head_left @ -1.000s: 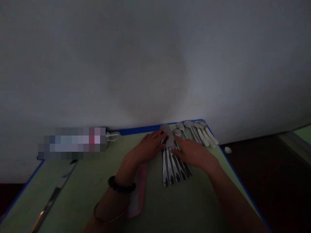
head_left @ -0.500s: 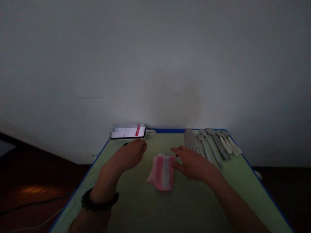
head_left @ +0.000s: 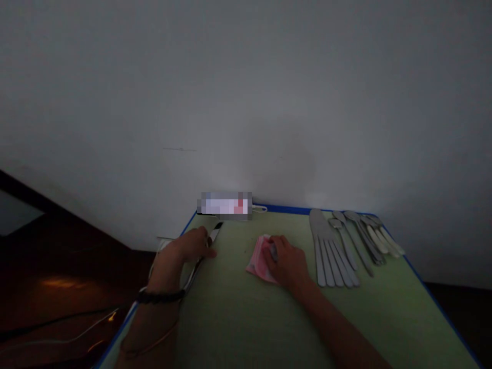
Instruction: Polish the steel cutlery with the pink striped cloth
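Observation:
My left hand (head_left: pixel 190 246) is curled around a long metal utensil (head_left: pixel 203 253) that lies near the left edge of the green table (head_left: pixel 238 318). A dark band sits on that wrist. My right hand (head_left: pixel 286 264) rests on a pink and white striped cloth (head_left: pixel 257 262) in the middle of the table, fingers closed over its right side. To the right lies a row of metal knives (head_left: pixel 332 253), blades fanned together.
Several spoons and white-handled pieces (head_left: pixel 367 236) lie at the far right corner. A lit phone (head_left: pixel 225 206) with a white cable leans at the table's back edge against the grey wall. Dark floor and cables show on the left.
The view has swung left. My left hand moved from the table's middle to the utensil at the left edge. My right hand came down onto the cloth and closed on it.

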The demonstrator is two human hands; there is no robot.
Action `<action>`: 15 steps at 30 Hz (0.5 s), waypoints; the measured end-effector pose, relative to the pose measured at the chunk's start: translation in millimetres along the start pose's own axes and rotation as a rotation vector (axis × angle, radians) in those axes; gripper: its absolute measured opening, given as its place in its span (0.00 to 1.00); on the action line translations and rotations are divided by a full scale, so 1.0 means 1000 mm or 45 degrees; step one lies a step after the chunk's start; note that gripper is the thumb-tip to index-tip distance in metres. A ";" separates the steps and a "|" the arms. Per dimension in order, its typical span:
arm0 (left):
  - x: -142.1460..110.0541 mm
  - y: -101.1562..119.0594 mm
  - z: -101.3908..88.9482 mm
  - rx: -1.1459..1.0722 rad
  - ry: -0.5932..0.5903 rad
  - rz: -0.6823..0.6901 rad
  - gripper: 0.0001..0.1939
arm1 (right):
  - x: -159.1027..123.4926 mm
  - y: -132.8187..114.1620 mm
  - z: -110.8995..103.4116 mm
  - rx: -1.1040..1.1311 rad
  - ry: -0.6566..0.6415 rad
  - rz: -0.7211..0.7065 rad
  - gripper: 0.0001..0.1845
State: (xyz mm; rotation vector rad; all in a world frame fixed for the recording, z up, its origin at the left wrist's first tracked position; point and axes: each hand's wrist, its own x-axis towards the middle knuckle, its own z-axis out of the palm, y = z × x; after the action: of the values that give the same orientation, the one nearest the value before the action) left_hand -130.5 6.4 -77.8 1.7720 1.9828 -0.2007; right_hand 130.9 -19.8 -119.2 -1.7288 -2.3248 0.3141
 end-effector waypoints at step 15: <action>-0.018 0.097 0.029 0.270 0.082 0.345 0.11 | -0.023 0.013 -0.005 -0.311 -0.029 0.020 0.19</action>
State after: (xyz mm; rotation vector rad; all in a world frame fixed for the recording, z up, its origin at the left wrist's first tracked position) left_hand -28.5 -6.7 -76.0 2.1848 1.7940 -0.2751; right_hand 150.3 -38.0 -119.5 -1.8608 -2.4536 0.0540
